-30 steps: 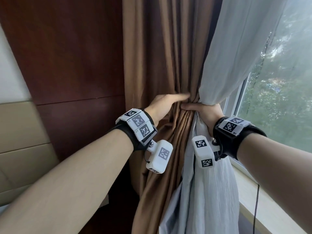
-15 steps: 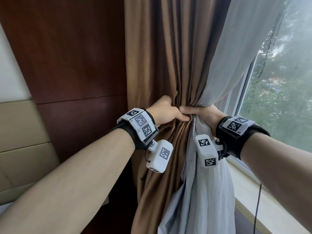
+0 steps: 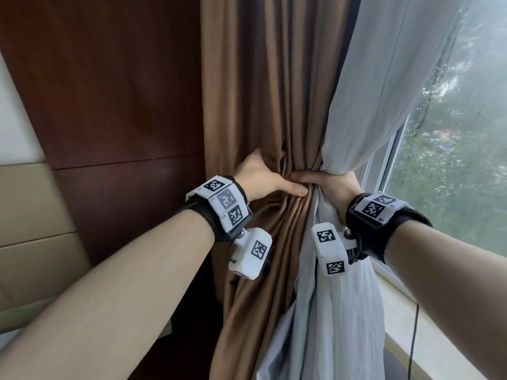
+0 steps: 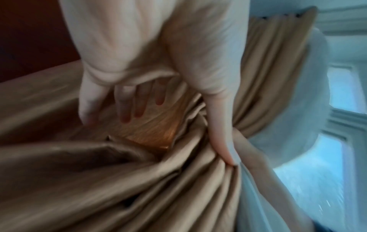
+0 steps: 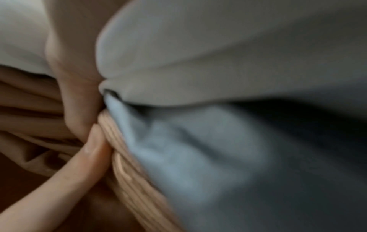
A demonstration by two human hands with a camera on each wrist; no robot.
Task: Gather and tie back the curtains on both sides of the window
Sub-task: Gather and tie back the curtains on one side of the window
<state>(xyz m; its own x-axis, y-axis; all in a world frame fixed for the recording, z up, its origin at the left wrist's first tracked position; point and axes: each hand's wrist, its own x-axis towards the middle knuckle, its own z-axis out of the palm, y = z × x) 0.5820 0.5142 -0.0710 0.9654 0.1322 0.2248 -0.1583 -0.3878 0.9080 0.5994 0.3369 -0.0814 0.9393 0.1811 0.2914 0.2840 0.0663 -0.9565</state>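
Observation:
A brown curtain [image 3: 263, 91] hangs in the middle, with a white sheer curtain [image 3: 384, 78] to its right by the window. Both are pinched into one waist at hand height. My left hand [image 3: 263, 179] wraps the brown folds from the left. In the left wrist view its fingers [image 4: 127, 108] reach behind the fabric and its thumb [image 4: 218, 125] presses the pleats in front. My right hand [image 3: 334, 185] grips the gathered bundle from the right, thumb across the front. The right wrist view is blurred and shows pleats [image 5: 127, 169] beside sheer cloth [image 5: 198, 149]. No tie-back shows.
A dark wood wall panel [image 3: 109, 91] and a beige padded panel [image 3: 33, 242] stand to the left. The window glass [image 3: 452, 160] is on the right above a pale sill [image 3: 439, 349], and a thin black cord [image 3: 414, 325] hangs over the sill.
My left hand lay with straight fingers on the front of the folds; it has since closed round the brown curtain from the left. The bundle is drawn tighter. My right hand keeps its grip.

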